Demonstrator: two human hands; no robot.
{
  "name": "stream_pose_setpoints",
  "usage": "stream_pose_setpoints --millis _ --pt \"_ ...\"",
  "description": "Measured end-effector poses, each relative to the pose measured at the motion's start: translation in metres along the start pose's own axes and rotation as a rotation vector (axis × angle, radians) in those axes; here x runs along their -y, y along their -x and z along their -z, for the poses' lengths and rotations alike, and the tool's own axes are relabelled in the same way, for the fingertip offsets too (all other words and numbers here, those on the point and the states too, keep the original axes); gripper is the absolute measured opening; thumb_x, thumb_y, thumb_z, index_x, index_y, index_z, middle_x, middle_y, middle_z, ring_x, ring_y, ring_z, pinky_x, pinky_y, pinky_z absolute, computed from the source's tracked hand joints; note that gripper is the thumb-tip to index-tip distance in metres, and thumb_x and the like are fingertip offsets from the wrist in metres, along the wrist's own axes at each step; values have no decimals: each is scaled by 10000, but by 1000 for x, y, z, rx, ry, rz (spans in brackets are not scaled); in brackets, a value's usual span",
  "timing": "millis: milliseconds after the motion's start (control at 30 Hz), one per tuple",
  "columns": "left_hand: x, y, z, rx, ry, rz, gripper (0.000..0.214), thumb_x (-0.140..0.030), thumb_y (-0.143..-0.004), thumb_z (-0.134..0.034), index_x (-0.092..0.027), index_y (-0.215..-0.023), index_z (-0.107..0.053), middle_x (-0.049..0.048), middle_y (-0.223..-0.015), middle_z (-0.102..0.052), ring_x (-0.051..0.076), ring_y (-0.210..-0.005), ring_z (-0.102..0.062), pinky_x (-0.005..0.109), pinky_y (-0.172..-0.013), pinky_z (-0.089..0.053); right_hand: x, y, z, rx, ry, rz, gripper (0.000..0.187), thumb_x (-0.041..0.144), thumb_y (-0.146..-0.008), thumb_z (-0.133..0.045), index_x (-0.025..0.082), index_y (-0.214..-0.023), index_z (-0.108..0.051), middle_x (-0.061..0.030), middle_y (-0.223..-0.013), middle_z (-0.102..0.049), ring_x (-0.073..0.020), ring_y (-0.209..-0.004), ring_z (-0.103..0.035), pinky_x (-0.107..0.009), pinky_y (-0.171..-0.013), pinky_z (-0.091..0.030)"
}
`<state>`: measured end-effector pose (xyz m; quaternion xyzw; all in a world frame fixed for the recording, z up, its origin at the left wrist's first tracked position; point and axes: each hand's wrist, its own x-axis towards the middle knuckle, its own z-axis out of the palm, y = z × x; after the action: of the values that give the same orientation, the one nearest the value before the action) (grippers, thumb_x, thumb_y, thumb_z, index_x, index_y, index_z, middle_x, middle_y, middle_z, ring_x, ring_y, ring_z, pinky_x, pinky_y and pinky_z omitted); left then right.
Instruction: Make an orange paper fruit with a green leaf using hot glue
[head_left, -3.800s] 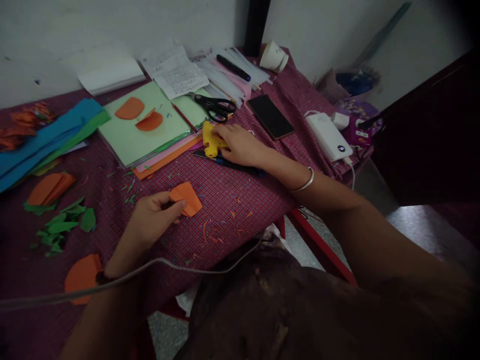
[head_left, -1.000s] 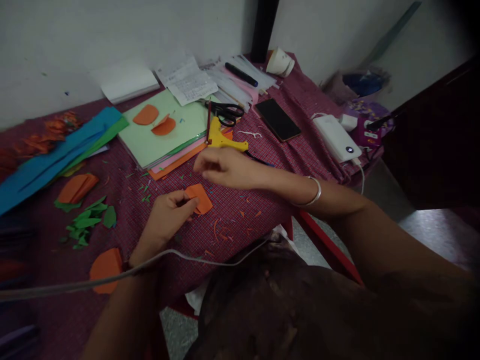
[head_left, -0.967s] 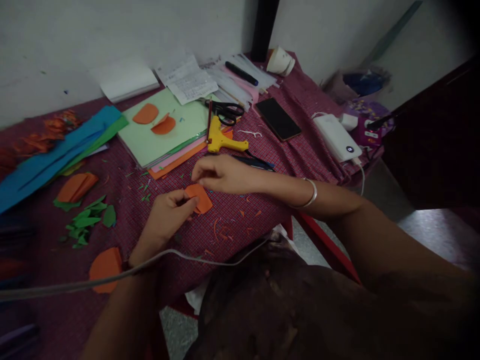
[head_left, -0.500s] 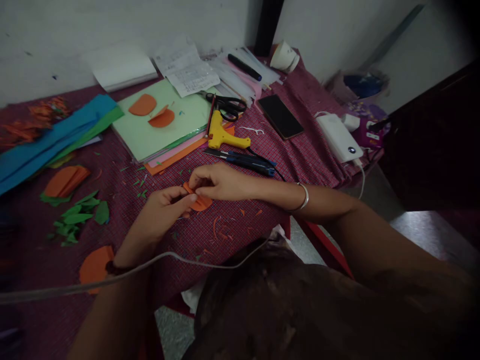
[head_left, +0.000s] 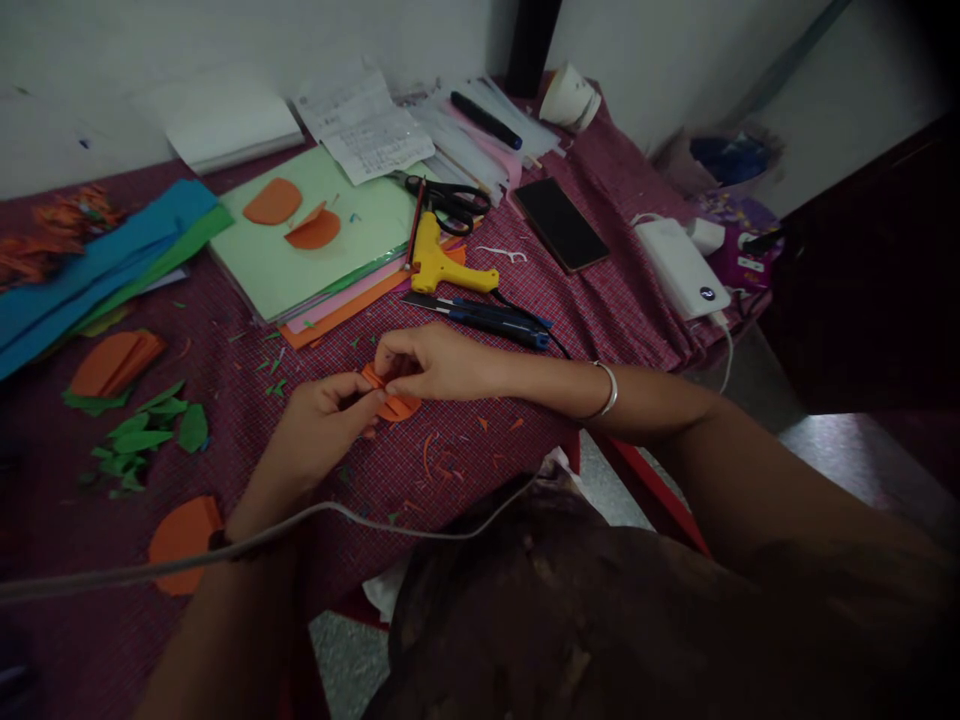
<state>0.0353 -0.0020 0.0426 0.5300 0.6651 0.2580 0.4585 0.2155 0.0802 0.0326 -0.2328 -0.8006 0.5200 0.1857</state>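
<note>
Both my hands meet over a small orange paper piece point(head_left: 395, 404) on the maroon checked tablecloth point(head_left: 465, 440). My left hand point(head_left: 319, 432) pinches its left edge with thumb and fingers closed. My right hand point(head_left: 431, 362), a silver bangle on its wrist, pinches the top of the same piece. A yellow glue gun point(head_left: 442, 266) lies just beyond my right hand, its black cord trailing right, beside dark blue cutters point(head_left: 480, 313).
A stack of coloured paper sheets point(head_left: 315, 245) with two orange cut-outs lies behind, then black scissors point(head_left: 450, 200), a phone point(head_left: 561, 224), a white power bank point(head_left: 682, 268) and a paper cup point(head_left: 568, 97). Green leaf cuttings point(head_left: 142, 440) and orange pieces point(head_left: 112, 362) lie left. A cable crosses the foreground.
My right hand let go of the glue gun, came back toward me and closed on the orange piece that my left hand holds. The view shifted slightly.
</note>
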Motion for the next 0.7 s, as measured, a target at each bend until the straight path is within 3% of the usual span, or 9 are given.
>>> stream_pose_setpoints --millis 700 --pt "5 -1 3 41 67 -22 244 -431 -719 -660 -193 -671 -684 17 -637 -653 148 -604 -595 270 -604 -513 1 -3 -5 12 34 -16 121 60 -814 -645 140 -866 -571 18 -804 -631 -106 -751 -559 -241 -704 -397"
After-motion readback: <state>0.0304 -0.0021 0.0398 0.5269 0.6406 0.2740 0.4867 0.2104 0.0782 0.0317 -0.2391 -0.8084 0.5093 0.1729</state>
